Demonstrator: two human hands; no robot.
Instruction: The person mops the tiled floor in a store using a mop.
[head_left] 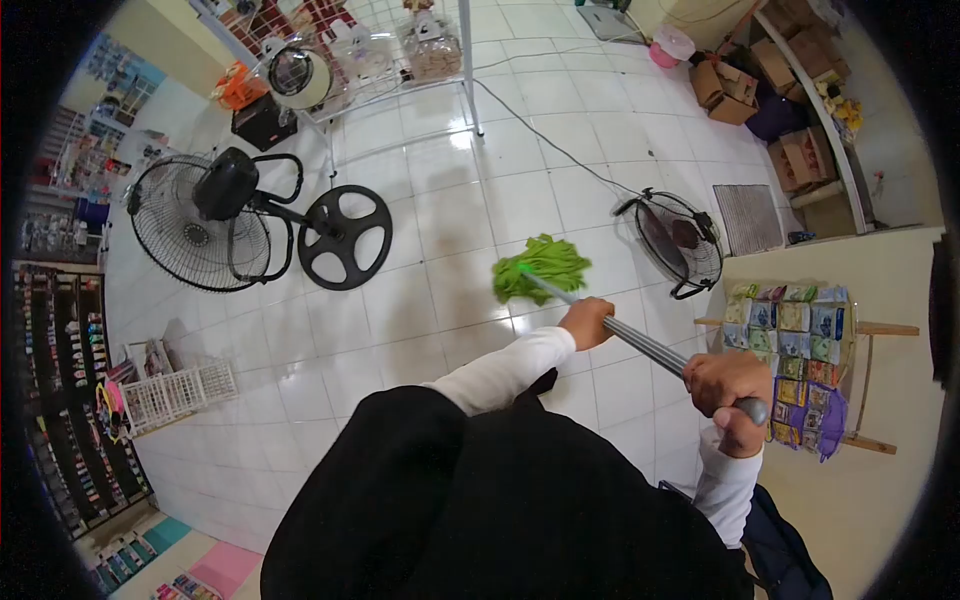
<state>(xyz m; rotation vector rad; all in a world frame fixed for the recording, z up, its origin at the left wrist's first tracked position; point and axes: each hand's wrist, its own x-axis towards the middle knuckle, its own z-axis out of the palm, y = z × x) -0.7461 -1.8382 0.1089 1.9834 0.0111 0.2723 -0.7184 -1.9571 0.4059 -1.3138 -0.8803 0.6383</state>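
A mop with a grey metal handle point(648, 346) slants across the view, its bright green head point(543, 270) spread on the white tiled floor. Lower on the handle, my left hand point(587, 323) is wrapped round the shaft. My right hand point(730, 390) grips near the top, just below the rounded grey end cap point(751, 409). Both hands are closed, and white sleeves cover the forearms.
Left of the mop stands a black pedestal fan point(205, 222) on a round base point(345, 237). A smaller floor fan point(672, 243) sits at right, its cable crossing the tiles. A white wire rack point(472, 70), a white basket point(182, 393), cardboard boxes point(722, 92) and a hanging packet display point(795, 330) stand around.
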